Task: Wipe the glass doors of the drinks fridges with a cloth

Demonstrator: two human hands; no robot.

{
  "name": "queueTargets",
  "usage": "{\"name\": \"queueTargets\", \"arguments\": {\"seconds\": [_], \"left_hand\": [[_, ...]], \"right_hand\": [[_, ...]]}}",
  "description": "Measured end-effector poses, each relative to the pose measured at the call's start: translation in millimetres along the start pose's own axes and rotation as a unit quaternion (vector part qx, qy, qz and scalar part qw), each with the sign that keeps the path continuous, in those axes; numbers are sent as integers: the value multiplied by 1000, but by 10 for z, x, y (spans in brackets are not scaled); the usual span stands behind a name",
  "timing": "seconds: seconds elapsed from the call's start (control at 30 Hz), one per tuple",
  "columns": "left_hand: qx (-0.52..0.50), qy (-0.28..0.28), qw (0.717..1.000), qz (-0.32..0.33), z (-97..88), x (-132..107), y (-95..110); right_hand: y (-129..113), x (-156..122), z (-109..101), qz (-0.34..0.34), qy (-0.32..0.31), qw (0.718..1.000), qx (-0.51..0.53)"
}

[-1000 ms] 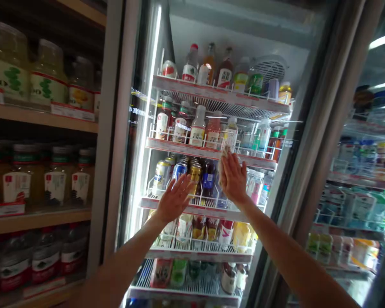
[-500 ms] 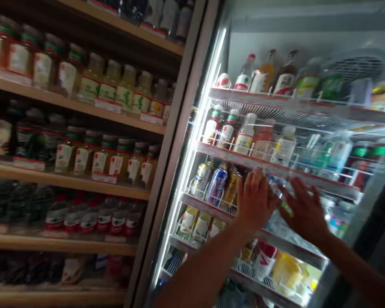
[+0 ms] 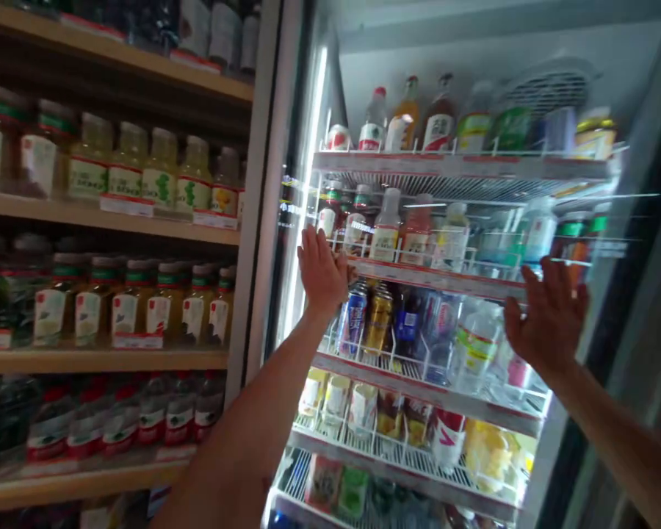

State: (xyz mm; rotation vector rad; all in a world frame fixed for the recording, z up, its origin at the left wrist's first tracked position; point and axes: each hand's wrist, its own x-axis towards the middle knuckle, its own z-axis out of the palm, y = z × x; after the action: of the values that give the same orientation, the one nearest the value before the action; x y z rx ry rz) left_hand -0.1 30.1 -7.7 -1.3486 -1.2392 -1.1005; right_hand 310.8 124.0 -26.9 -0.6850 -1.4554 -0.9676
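My left hand [image 3: 324, 270] is raised with its fingers stretched out, in front of the left side of a lit drinks fridge [image 3: 352, 288]. It holds nothing. Behind its fingers stand dark bottles with green caps, and a blue can [image 3: 353, 317] shows just below and to its right. My right hand [image 3: 548, 319] is also empty, its fingers spread, before the fridge's right side. Near it are a clear bottle with a yellow-green label [image 3: 477, 345] and a pale bottle [image 3: 538, 231]. Faint reflections suggest glass before the shelves; whether either hand touches it I cannot tell.
Wooden shelves [image 3: 104, 360] on the left hold rows of juice bottles [image 3: 165, 169] and red-capped bottles [image 3: 91, 422]. A metal frame [image 3: 258, 198] divides them from the fridge. Lower fridge racks carry cans [image 3: 336, 397] and a yellow package [image 3: 488, 455].
My hands, close together at the fridge's middle before, have moved apart: the left toward the left side, the right toward the right. The view has turned, so the fridge appears more upright and further left.
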Motion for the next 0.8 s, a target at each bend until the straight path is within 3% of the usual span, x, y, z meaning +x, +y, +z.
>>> {"name": "queueTargets", "arguments": {"seconds": [0.07, 0.1, 0.17, 0.23, 0.27, 0.33, 0.4, 0.47, 0.53, 0.67, 0.7, 0.73, 0.8], "left_hand": [[-25, 33, 999, -4, 146, 5, 238], [-38, 34, 998, 32, 220, -26, 442], [-54, 6, 984, 167, 323, -109, 835], [-53, -12, 960, 275, 333, -146, 975], [-49, -7, 955, 292, 300, -131, 904], [-45, 18, 963, 265, 187, -38, 537], [-45, 64, 978, 192, 82, 92, 95], [-38, 123, 989, 77, 60, 181, -143], [-38, 137, 988, 51, 125, 185, -64], [-51, 59, 961, 264, 297, 100, 463], [-58, 55, 954, 288, 309, 89, 521], [-66, 65, 955, 283, 306, 84, 526], [-73, 110, 968, 212, 268, 74, 424]], "right_hand": [[-71, 16, 39, -4, 19, 1000, -25], [-106, 21, 52, 1, 27, 999, -31], [-163, 23, 62, 17, 33, 999, -33], [-189, 14, 55, 14, 31, 999, -31], [-190, 8, 48, 7, 27, 999, -29], [-186, -4, 37, 3, 20, 999, -30], [-189, -10, 34, 7, 17, 999, -34], [-201, -10, 37, 14, 14, 999, -36], [-212, -8, 44, 15, 17, 999, -37], [-194, -15, 52, 3, 35, 999, -39], [-186, -17, 51, -1, 38, 999, -36], [-180, -19, 49, -4, 39, 999, -33], [-179, -20, 41, -7, 39, 999, -25]]}}
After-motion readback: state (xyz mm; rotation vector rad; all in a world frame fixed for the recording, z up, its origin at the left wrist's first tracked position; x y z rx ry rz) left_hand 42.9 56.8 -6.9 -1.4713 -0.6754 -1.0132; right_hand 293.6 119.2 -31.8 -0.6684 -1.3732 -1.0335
